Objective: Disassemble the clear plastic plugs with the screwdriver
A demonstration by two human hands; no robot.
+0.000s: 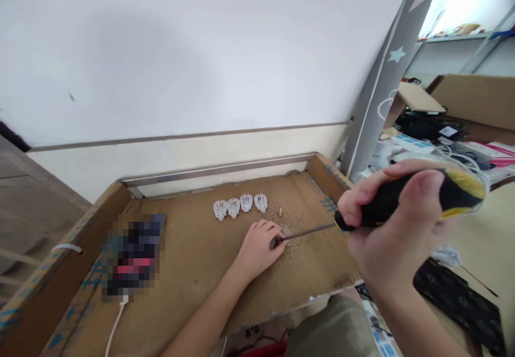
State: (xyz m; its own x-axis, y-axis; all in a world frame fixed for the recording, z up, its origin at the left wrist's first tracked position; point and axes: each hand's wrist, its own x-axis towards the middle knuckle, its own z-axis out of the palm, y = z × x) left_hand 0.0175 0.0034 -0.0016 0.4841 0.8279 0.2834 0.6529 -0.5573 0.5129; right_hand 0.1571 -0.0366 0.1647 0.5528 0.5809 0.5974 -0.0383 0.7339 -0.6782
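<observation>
My right hand (394, 206) is wrapped round the black and yellow handle of a screwdriver (309, 232), raised at the right. Its long shaft slopes down left to my left hand (263, 241), whose fingers are closed round a small clear and dark piece (277, 241) on the cardboard. The fingers partly hide that piece and the screwdriver tip. Behind my left hand, clear plug parts (246, 202) with metal pins stand in a row. A small brass piece (280, 212) lies to their right, near scattered dark specks.
A cardboard tray (181, 271) with raised sides covers the work surface. At its left lies a blurred-out dark object (134, 255) with a white cable. Boxes and packets (418, 142) are piled at the right.
</observation>
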